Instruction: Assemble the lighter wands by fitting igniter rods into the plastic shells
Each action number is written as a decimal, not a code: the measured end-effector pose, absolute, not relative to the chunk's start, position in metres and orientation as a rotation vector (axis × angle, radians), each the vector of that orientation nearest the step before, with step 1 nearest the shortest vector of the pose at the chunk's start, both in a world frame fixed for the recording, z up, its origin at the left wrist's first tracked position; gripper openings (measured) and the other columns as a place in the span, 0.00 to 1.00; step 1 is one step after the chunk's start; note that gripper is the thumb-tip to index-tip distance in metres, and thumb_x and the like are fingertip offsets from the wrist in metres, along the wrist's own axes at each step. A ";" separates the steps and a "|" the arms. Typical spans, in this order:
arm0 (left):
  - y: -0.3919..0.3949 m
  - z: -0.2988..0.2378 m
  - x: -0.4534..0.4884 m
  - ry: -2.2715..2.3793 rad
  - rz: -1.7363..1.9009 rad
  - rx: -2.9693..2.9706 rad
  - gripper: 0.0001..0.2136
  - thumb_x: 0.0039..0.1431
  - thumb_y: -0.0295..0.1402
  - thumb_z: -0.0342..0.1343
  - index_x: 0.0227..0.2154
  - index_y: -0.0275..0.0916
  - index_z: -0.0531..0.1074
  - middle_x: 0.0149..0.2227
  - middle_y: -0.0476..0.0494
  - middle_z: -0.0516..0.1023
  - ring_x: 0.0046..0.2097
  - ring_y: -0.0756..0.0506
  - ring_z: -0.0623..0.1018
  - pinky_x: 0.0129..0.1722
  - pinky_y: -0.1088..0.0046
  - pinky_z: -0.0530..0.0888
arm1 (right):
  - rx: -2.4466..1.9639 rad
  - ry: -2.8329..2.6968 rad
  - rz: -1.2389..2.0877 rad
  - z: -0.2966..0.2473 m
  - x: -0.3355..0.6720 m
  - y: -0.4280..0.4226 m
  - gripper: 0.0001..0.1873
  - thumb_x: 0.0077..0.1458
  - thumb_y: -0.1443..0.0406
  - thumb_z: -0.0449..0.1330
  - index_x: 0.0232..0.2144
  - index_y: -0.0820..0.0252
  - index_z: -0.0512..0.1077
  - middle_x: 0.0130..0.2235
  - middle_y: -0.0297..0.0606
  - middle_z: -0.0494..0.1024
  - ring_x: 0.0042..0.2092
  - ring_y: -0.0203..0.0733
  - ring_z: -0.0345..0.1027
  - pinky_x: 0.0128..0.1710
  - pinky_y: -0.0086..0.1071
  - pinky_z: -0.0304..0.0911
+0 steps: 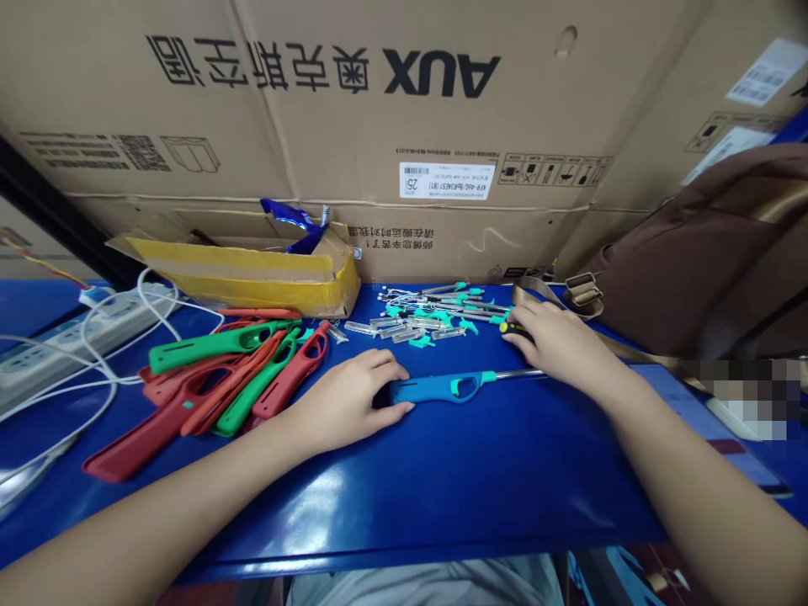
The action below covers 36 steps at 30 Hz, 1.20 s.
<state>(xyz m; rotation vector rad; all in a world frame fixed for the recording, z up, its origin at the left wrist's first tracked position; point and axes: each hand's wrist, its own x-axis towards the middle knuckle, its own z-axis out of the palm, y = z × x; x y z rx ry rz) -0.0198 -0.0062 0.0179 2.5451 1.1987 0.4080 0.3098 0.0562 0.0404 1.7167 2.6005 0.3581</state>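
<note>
Blue gas lighter: while its smooth plastic handle (433,388) lies on the tabletop at the centre, its thin metal barrel (514,373) points to 3 o'clock; turquoise trigger set in the rounded guard. Clock hours below run from this handle.
Left hand (363,400): at 9 o'clock, thumb and fingers closed around the lighter's rear end.
Right hand (550,341): at 2 o'clock, above the barrel's far end, fingers curled around a black-and-yellow handle (508,328); the rest of that item hidden.
Loose parts: at 12 o'clock, a tangle of slim metal rods (464,305) with turquoise fittings and fine white wires; in front, clear plastic oblongs (399,335), hollow-looking.
Lighter shells: at 9 o'clock, beyond the left hand, a heap of matt plastic, red shells (145,433) and green shells (208,347), long and tapering, with looped guards.
Open carton: at 10 o'clock, brown cardboard box (252,286), front bound in glossy yellow tape; crinkled blue foil wrapper (294,223) sticking out.
Bag: at 2 o'clock, brown fabric (688,252), soft and bulging, metal strap buckle (582,289).
Tabletop: glossy blue (505,488), reflecting light.
Backdrop: at 12 o'clock, creased printed cardboard (536,126), lettering upside down.
</note>
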 end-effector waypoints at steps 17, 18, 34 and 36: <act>-0.009 0.020 -0.019 1.994 0.381 2.602 0.37 0.67 0.59 0.42 0.59 0.28 0.69 0.59 0.23 0.72 0.61 0.26 0.69 0.60 0.45 0.66 | 2.163 3.500 -1.240 0.047 0.260 0.022 0.14 0.62 0.54 0.62 0.44 0.50 0.65 0.45 0.39 0.75 0.30 0.38 0.72 0.25 0.34 0.74; -0.010 0.019 -0.020 2.066 0.317 2.588 0.39 0.66 0.61 0.42 0.59 0.26 0.69 0.59 0.20 0.71 0.62 0.24 0.69 0.61 0.44 0.66 | 2.170 3.447 -1.362 0.047 0.255 0.020 0.14 0.60 0.54 0.64 0.43 0.50 0.66 0.45 0.39 0.74 0.30 0.38 0.72 0.26 0.34 0.75; -0.030 0.024 -0.010 2.107 -0.059 2.587 0.48 0.62 0.66 0.42 0.59 0.18 0.70 0.61 0.14 0.70 0.64 0.22 0.70 0.64 0.49 0.65 | 1.365 2.996 -2.158 0.035 0.159 0.038 0.16 0.61 0.56 0.64 0.49 0.54 0.76 0.49 0.40 0.82 0.48 0.45 0.80 0.53 0.44 0.76; -0.029 0.023 -0.010 2.088 -0.082 2.575 0.48 0.62 0.65 0.42 0.60 0.17 0.68 0.62 0.13 0.68 0.65 0.23 0.67 0.65 0.49 0.64 | 1.292 3.036 -2.086 0.031 0.148 0.042 0.15 0.62 0.59 0.62 0.50 0.53 0.75 0.50 0.40 0.82 0.49 0.45 0.80 0.54 0.45 0.75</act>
